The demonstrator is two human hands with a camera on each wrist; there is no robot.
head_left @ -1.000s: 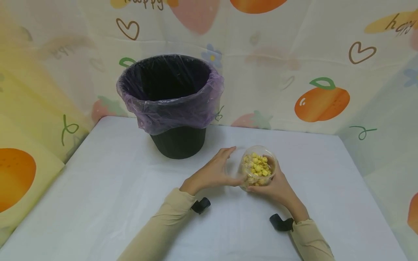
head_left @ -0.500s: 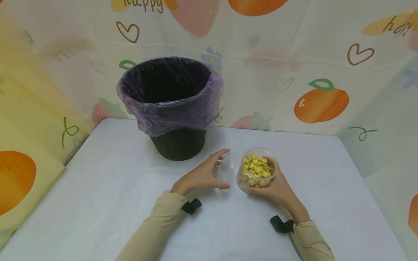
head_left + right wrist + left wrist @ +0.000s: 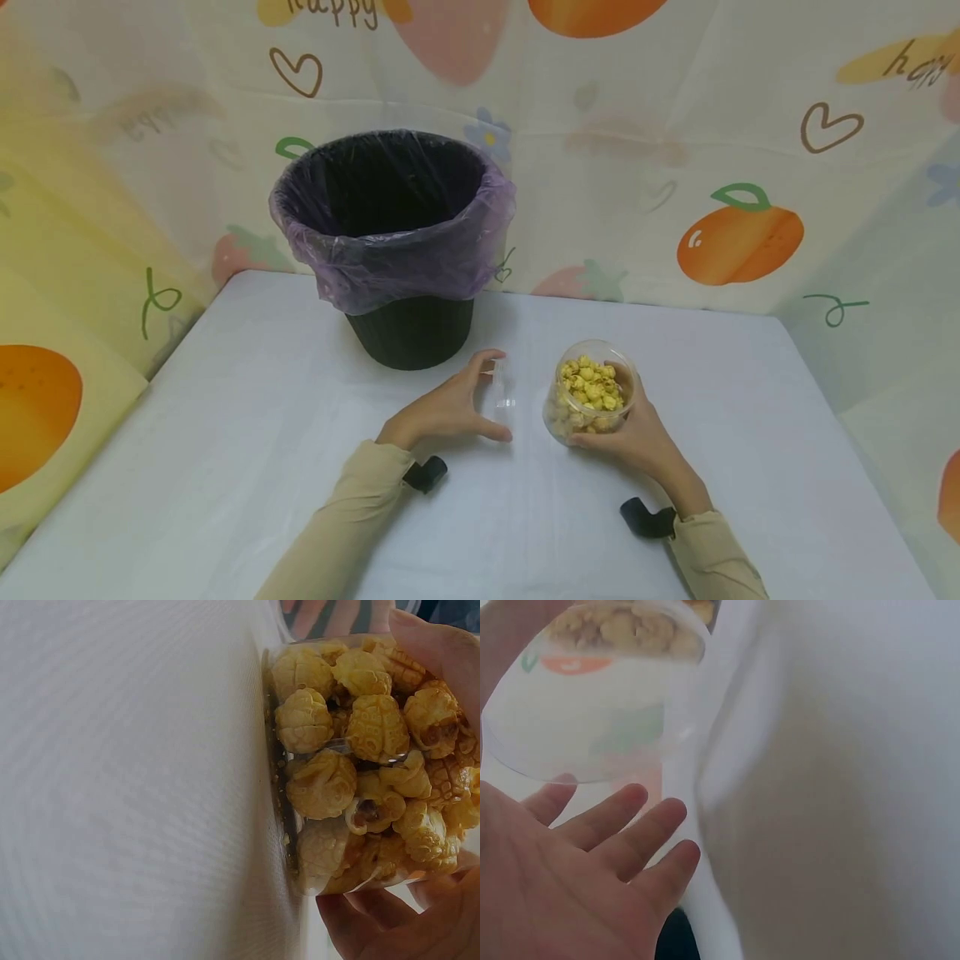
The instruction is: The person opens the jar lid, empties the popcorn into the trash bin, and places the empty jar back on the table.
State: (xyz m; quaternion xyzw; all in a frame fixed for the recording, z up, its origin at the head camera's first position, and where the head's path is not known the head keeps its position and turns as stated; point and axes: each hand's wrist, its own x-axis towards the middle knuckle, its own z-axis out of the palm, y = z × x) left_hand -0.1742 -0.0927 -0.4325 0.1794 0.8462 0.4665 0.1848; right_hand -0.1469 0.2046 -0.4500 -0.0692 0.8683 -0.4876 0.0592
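Observation:
My right hand (image 3: 637, 429) grips a clear plastic jar (image 3: 551, 417) from its right side, thumb in front and fingers behind. Yellow popcorn (image 3: 588, 383) fills much of the jar, whose top is uncovered. The right wrist view shows the popcorn (image 3: 379, 727) close through the wall, with the jar's base down at the white tabletop. To the left, my left hand (image 3: 446, 410) holds a thin, clear round lid (image 3: 502, 392) between thumb and fingers, on edge and apart from the jar. In the left wrist view the lid (image 3: 592, 727) spans above the spread fingers (image 3: 641, 840).
A black trash bin (image 3: 412, 333) with a purple plastic liner (image 3: 405, 267) stands at the back left of the white table (image 3: 570, 533). Behind it hangs a fruit-patterned cloth (image 3: 600, 192). Each wrist wears a black camera (image 3: 425, 474).
My left hand has moved left, away from the jar, carrying the clear lid with it. The right hand and the jar have stayed in place.

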